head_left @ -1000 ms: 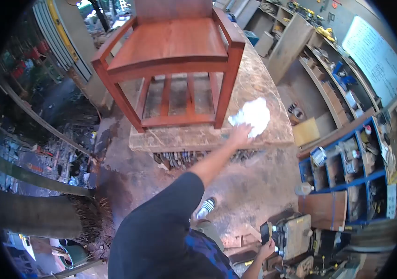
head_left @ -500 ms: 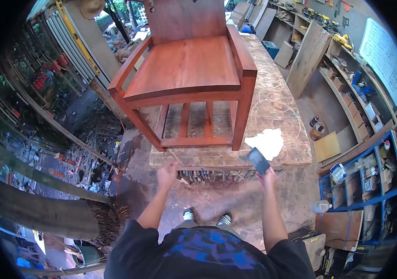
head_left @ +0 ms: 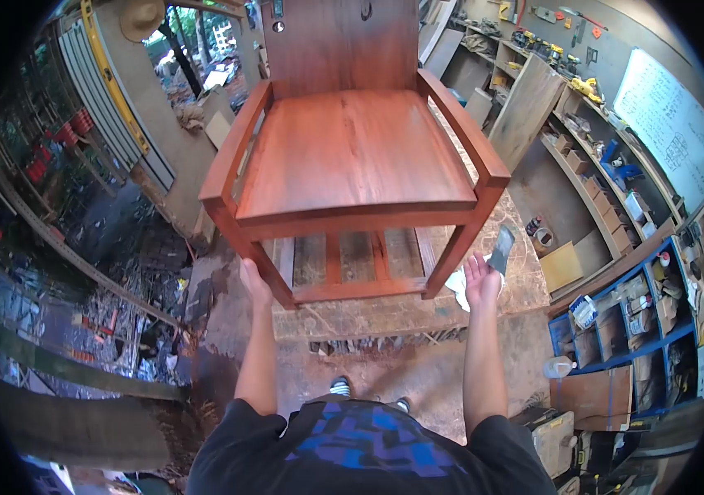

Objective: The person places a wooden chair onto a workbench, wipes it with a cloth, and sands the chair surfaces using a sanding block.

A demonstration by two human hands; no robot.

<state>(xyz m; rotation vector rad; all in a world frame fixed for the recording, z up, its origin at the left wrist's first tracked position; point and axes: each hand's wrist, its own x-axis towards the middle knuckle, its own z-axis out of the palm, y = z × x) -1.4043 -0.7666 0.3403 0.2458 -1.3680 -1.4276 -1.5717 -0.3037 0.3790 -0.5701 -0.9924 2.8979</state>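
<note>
A reddish-brown wooden armchair (head_left: 356,153) stands upright on the worn wooden workbench (head_left: 327,328), its front facing me. Beside the outer side of its front left leg is my left hand (head_left: 256,283), fingers stretched upward and partly behind the leg; it holds nothing that I can see. My right hand (head_left: 482,283) is palm up to the right of the front right leg. It holds a dark grey, slightly curved piece of sandpaper (head_left: 502,246) at its outer side, apart from the chair. Under that hand a white cloth (head_left: 457,286) lies on the bench, partly hidden.
Shelves (head_left: 607,210) with tools and boxes line the right wall, below a whiteboard (head_left: 661,107). A blue compartment rack (head_left: 669,326) stands at the right. Leftward, past a wooden rail (head_left: 63,247), lies cluttered ground. Scraps (head_left: 385,345) stick out below the bench's front edge.
Both hands have moved forward and apart, the left up to the chair's front left leg. The sandpaper has turned more upright in my right hand. My view has moved closer to the chair.
</note>
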